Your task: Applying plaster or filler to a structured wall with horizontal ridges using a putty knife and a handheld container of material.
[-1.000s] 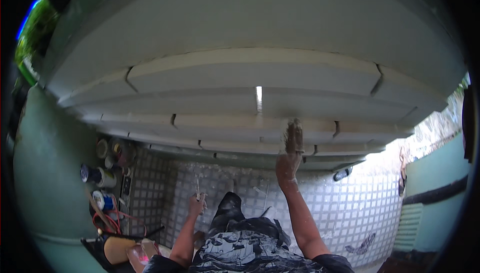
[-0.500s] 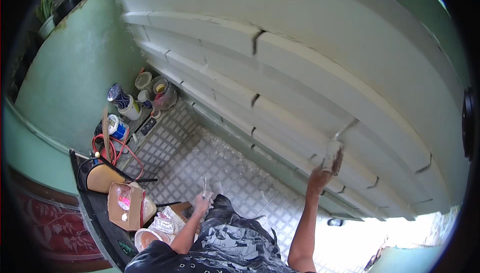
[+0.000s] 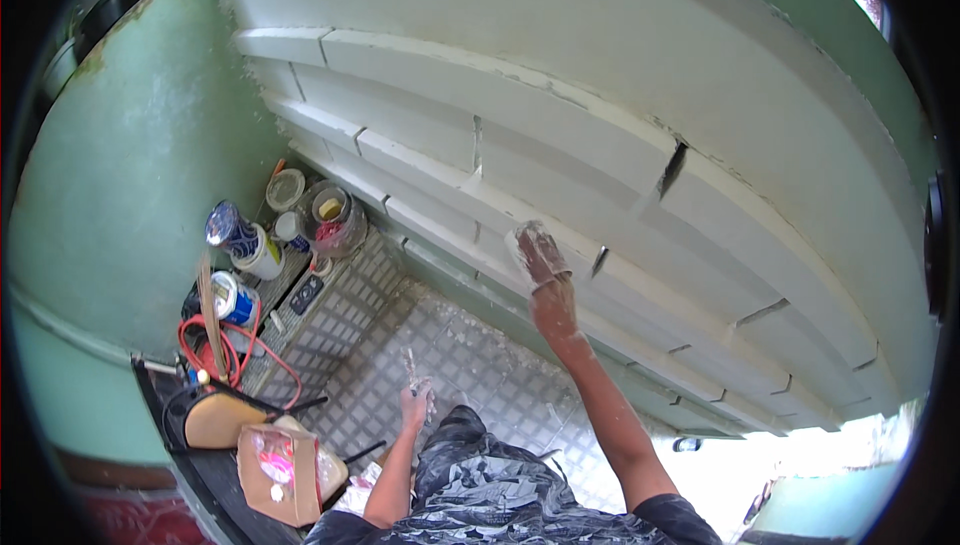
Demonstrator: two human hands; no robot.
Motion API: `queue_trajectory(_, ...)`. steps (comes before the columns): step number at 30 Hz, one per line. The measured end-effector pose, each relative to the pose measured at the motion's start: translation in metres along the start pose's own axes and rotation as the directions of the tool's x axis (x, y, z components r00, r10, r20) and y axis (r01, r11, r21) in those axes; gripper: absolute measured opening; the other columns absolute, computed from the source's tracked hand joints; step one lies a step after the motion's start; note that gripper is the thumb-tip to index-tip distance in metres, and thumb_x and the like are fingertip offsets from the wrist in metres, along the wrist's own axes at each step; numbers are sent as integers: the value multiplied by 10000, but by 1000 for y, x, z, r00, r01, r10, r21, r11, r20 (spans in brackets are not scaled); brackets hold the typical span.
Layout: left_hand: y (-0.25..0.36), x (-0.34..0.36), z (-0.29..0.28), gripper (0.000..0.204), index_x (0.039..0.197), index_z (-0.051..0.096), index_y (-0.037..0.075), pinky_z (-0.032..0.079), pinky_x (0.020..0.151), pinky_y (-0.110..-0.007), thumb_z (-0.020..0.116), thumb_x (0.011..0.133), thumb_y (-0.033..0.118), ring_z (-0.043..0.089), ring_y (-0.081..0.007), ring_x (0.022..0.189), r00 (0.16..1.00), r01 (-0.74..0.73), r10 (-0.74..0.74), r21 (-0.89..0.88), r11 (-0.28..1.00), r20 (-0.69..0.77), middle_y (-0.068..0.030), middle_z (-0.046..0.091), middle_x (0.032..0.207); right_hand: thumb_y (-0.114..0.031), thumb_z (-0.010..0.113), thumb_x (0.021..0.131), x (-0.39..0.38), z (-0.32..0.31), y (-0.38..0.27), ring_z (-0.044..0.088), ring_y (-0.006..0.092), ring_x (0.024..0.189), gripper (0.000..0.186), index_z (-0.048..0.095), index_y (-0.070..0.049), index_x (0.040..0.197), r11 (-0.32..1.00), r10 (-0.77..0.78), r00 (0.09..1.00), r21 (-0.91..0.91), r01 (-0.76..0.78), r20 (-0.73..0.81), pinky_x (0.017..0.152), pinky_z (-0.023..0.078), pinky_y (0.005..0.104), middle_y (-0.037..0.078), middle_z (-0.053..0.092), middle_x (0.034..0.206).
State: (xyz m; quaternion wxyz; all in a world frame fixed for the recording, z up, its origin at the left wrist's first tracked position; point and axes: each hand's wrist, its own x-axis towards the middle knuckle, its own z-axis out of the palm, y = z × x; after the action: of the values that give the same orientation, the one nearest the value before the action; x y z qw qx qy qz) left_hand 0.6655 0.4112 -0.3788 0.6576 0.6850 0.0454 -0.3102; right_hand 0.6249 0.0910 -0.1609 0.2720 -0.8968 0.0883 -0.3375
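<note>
Slim whitish stick [image 3: 409, 365] is pinched in L hand [image 3: 418, 397], prob. held off white ridged wall [image 3: 580, 170]; grip of R hand [image 3: 545, 273] can't be told.

Sits on the person's head, as the left of two side-by-side cameras. Looks steeply downward and forward, with the dark patterned shirt [image 3: 490, 490] at the lower edge. Faces the pale ledged wall [image 3: 580, 185] at near range, with a slant down toward the right. Reaches the tiled floor [image 3: 500, 375] farther below. Frames the right hand [image 3: 542, 261] close to centre and the left hand [image 3: 418, 400] lower, left of centre. Bends straight edges into arcs; darkens to black at both side rims.
</note>
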Motion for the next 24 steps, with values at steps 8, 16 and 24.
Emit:
queue_trajectory(8, 53, 55, -31, 195, 1069, 565, 73, 359, 398, -242, 574, 877, 105, 435, -72, 484, 999, 41, -41, -21, 999, 25, 26, 470, 669, 5, 453, 767, -21, 32, -48, 431, 303, 1256, 578, 438, -41, 1343, 949, 314, 306, -296, -104, 899, 1025, 377, 384, 185, 449, 1358)
queue_trajectory(16, 110, 105, 28, 323, 1093, 519, 69, 344, 397, -195, 561, 804, -69, 440, -48, 515, 958, -176, 170, 6, 984, 232, -15, 543, 895, 68, 477, 758, 49, -152, -81, 406, 304, 1293, 629, 434, -89, 1366, 843, -53, 981, -536, -57, -189, 1053, 363, 398, 110, 426, 1407)
queue_trajectory(24, 169, 77, 123, 329, 1123, 502, 67, 326, 412, -194, 509, 824, -71, 431, -40, 578, 873, -266, 327, -209, 941, 363, -30, 528, 1016, 89, 495, 755, 23, -272, -38, 483, 320, 1218, 617, 518, -182, 1309, 660, -201, 881, -724, -201, -429, 989, 436, 394, 99, 498, 1338)
